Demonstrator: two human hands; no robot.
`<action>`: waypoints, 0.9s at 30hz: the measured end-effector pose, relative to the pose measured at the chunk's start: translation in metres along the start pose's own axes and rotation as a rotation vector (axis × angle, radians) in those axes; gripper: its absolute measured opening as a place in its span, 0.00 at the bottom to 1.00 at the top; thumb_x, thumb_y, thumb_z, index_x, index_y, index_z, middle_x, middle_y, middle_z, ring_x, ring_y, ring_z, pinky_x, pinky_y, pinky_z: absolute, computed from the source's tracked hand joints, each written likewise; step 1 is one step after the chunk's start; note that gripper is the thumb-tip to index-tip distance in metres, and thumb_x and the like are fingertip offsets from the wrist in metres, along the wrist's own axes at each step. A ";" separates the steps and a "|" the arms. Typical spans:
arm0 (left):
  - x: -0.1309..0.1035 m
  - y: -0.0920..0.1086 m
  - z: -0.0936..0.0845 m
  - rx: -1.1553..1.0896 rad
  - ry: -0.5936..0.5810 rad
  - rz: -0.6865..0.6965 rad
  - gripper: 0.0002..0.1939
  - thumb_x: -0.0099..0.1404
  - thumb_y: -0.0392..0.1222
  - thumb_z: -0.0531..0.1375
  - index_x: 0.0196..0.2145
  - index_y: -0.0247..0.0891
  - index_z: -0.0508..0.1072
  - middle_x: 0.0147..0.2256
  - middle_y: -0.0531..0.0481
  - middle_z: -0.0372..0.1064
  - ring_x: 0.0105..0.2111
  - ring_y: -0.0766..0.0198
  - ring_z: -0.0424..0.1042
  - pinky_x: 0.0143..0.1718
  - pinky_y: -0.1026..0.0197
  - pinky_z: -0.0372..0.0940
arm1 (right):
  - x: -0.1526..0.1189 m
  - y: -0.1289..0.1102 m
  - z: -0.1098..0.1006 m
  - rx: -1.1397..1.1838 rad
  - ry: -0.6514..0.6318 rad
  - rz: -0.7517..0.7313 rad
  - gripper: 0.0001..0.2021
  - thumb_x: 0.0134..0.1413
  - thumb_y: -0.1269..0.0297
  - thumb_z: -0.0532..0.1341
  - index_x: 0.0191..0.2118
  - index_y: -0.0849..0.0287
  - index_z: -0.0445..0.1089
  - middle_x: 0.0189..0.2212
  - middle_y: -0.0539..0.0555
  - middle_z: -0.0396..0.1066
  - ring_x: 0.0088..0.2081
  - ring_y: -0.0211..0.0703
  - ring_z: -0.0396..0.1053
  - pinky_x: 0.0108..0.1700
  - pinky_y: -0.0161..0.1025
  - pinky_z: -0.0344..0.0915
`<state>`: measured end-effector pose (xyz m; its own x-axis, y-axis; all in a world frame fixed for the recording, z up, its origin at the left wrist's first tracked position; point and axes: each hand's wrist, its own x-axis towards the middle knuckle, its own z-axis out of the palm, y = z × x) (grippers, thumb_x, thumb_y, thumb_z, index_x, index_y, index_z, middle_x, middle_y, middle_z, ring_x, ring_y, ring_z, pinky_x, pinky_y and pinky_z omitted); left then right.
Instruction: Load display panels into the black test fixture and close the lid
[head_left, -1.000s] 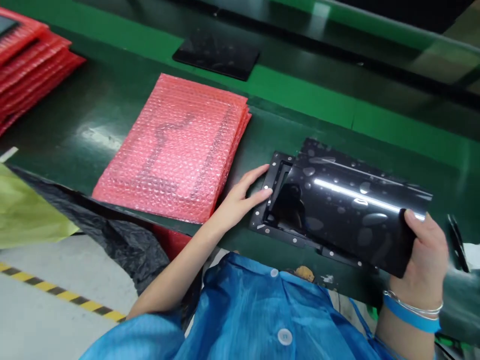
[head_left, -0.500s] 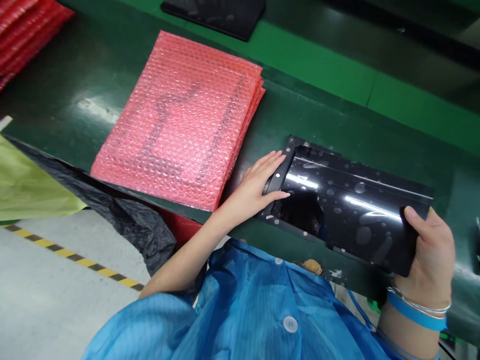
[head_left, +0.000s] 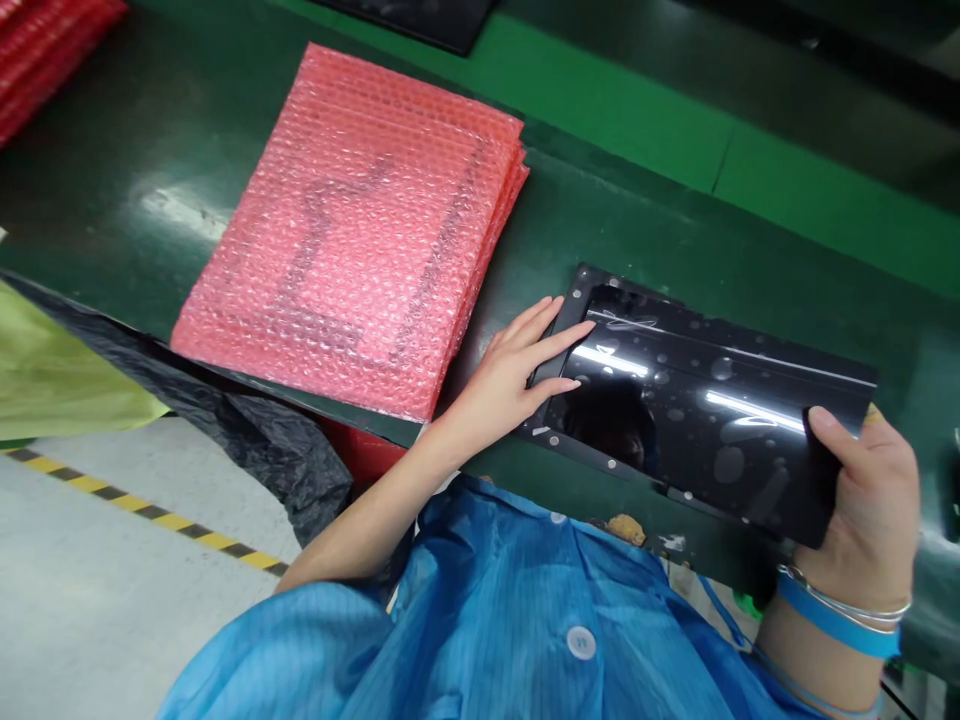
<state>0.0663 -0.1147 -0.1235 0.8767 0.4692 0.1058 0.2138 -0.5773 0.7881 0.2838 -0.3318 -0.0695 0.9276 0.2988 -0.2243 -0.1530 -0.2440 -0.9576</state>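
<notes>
A glossy black panel (head_left: 690,420), covered with a clear film that shows bubbles and light streaks, lies in front of me with several round spots along its frame. My right hand (head_left: 862,480) grips its right end, thumb on top and the other fingers mostly hidden beneath. At the opposite end, my left hand (head_left: 517,370) rests with fingers spread, fingertips touching the panel's left border and surface. Just left of that hand sits a stack of red bubble-wrap bags (head_left: 360,240), with dark shapes showing through the top one.
The green worktable (head_left: 600,200) runs across the view. More red bubble wrap (head_left: 52,50) is at the far left, and a dark flat panel (head_left: 420,15) lies at the back. Black plastic sheeting (head_left: 247,440) hangs at the table's front edge, near yellow-green material (head_left: 67,370).
My left index finger has shifted inward onto the panel's surface. The right end of the panel and my right hand have moved slightly to the right. The view has shifted a little.
</notes>
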 end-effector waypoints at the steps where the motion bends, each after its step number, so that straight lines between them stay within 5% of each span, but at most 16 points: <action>1: 0.000 0.001 0.000 0.017 -0.007 0.007 0.27 0.71 0.48 0.59 0.66 0.47 0.64 0.71 0.40 0.48 0.71 0.52 0.45 0.69 0.40 0.47 | 0.000 -0.001 0.000 -0.007 -0.008 0.003 0.17 0.35 0.59 0.74 0.35 0.56 0.76 0.32 0.51 0.76 0.35 0.47 0.76 0.41 0.48 0.76; 17: -0.002 0.005 0.004 0.142 -0.041 0.006 0.24 0.71 0.48 0.59 0.63 0.48 0.67 0.72 0.39 0.43 0.72 0.47 0.42 0.65 0.35 0.51 | 0.003 -0.009 0.003 -0.065 -0.006 0.042 0.18 0.32 0.58 0.74 0.35 0.54 0.77 0.34 0.55 0.78 0.36 0.55 0.77 0.38 0.53 0.76; 27: -0.002 0.010 0.002 0.164 -0.055 -0.029 0.24 0.71 0.46 0.59 0.64 0.48 0.67 0.71 0.39 0.44 0.72 0.47 0.42 0.66 0.37 0.52 | 0.004 -0.011 0.000 -0.206 -0.059 0.060 0.20 0.38 0.49 0.72 0.39 0.52 0.78 0.33 0.53 0.76 0.29 0.48 0.73 0.34 0.47 0.71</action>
<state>0.0671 -0.1229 -0.1172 0.8903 0.4530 0.0475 0.3031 -0.6670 0.6806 0.2890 -0.3282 -0.0594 0.8966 0.3297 -0.2957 -0.1290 -0.4443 -0.8865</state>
